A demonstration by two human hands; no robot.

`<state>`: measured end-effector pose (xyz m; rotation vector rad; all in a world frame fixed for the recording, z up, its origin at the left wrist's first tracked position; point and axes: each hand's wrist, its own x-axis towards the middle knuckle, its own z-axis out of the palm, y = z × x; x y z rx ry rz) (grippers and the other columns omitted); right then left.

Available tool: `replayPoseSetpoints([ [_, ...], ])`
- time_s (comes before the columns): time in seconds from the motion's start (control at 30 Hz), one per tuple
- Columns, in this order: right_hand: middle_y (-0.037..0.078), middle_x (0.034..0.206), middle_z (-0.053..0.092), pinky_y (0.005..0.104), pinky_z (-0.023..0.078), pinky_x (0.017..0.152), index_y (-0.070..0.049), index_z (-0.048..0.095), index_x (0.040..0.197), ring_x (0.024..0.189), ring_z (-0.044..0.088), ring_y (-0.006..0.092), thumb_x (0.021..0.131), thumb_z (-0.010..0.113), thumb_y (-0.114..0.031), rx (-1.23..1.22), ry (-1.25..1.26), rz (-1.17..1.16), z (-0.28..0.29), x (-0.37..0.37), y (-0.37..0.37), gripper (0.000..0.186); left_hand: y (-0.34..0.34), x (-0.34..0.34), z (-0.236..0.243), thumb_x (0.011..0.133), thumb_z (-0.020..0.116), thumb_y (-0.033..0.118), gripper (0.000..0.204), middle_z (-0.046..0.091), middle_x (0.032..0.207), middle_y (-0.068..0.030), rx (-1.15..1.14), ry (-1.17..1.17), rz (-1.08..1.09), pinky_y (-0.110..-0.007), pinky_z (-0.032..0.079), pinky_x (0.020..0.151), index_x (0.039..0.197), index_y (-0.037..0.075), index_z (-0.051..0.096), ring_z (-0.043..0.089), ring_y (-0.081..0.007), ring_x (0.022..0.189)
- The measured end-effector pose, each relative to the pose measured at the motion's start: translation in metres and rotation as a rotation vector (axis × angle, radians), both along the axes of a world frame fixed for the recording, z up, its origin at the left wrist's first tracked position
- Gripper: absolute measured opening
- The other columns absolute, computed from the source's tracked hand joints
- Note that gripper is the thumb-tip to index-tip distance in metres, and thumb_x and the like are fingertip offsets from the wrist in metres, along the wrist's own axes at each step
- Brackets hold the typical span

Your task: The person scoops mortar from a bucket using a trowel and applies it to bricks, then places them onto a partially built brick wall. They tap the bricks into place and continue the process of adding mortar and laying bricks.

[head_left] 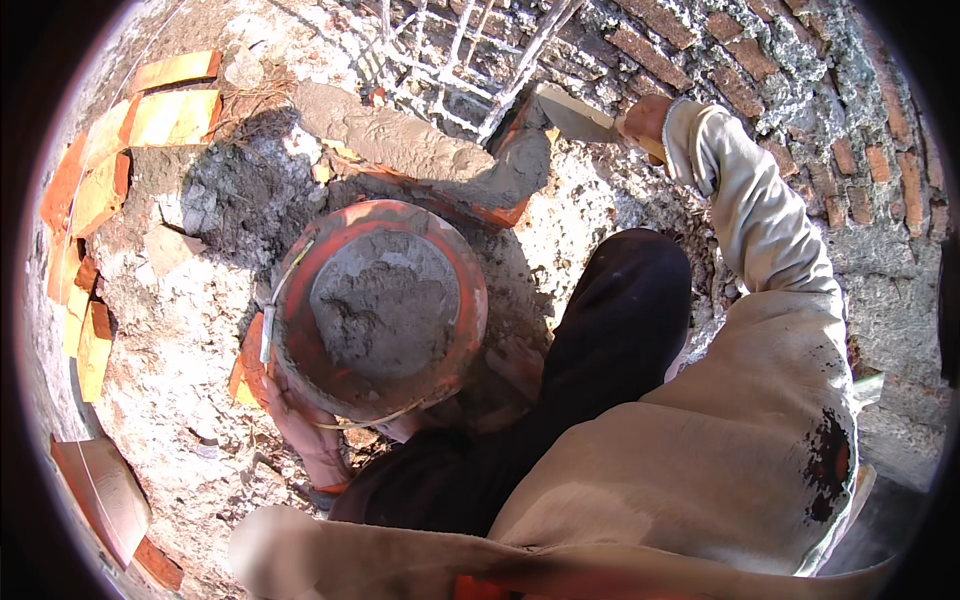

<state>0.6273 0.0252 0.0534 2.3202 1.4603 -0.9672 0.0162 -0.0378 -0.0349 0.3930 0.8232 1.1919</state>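
My right hand (645, 122) grips a trowel (578, 115) by its handle. The trowel's metal blade lies against the end of a low course of bricks topped with wet grey mortar (400, 137). Down beside the left of a round reddish bucket (477, 300), my left hand (303, 432) is closed on an orange brick (250, 362), partly hidden by the bucket and the hand. Grey mortar (385, 305) fills much of the bucket, whose wire handle hangs over its rim. A bare foot (515, 365) shows at the bucket's right.
Several orange bricks (175, 118) lie in a curved row at the left, with a thin string over them. A larger tile-like piece (100, 490) lies at the lower left. Steel rebar (455, 60) rises behind the mortar. A rough brick wall (740, 50) stands at the right.
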Motion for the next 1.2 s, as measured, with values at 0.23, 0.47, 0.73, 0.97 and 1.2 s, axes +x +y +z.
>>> replayPoseSetpoints([
  [0.23,0.019,0.065,0.064,0.0437,0.05,0.051,0.0,0.067,0.093,0.05,0.062,0.0291,0.09,0.055,-0.028,0.004,0.262,-0.08,0.029,-0.051,-0.025,0.031,0.001,-0.017,-0.019,0.106,0.031,0.038,0.055,0.045,0.145,-0.0169,-0.104,-0.08,0.014,-0.042,0.03,0.113,0.142,-0.002,0.039,0.043,-0.0292,0.133],
  [0.47,0.016,0.067,0.062,0.0396,0.051,0.045,-0.001,0.062,0.108,0.051,0.062,0.0248,0.088,0.058,-0.026,-0.005,0.314,-0.234,0.053,-0.071,-0.053,0.032,0.001,-0.009,-0.014,0.106,0.03,0.037,0.054,0.043,0.146,-0.0175,-0.023,-0.046,0.017,-0.043,0.029,0.114,0.143,-0.002,0.038,0.04,-0.0299,0.135],
  [0.73,0.014,0.119,0.06,0.0518,0.052,0.09,-0.008,0.059,0.12,0.107,0.063,0.0353,0.085,0.063,-0.017,0.194,-0.938,0.644,0.04,-0.081,-0.014,0.036,0.001,-0.003,-0.006,0.106,0.029,0.035,0.053,0.043,0.146,-0.0184,-0.046,-0.047,0.037,-0.043,0.029,0.114,0.143,-0.003,0.038,0.04,-0.03,0.135],
  [0.97,0.014,0.118,0.061,0.0447,0.052,0.089,-0.01,0.051,0.126,0.111,0.061,0.0307,0.087,0.06,-0.018,-0.11,-0.855,0.812,0.016,-0.088,0.021,0.041,0.002,-0.003,-0.009,0.106,0.029,0.035,0.053,0.046,0.143,-0.019,-0.051,-0.077,0.02,-0.043,0.029,0.114,0.141,-0.003,0.039,0.041,-0.0302,0.134],
  [1.2,0.008,0.11,0.063,0.0387,0.053,0.073,-0.01,0.055,0.12,0.1,0.064,0.0261,0.081,0.06,-0.015,0.302,-0.698,0.928,0.032,-0.108,-0.049,0.04,-0.001,-0.007,-0.015,0.106,0.029,0.035,0.053,0.043,0.146,-0.0186,-0.08,-0.098,0.057,-0.045,0.028,0.114,0.143,-0.002,0.036,0.04,-0.0314,0.135],
])
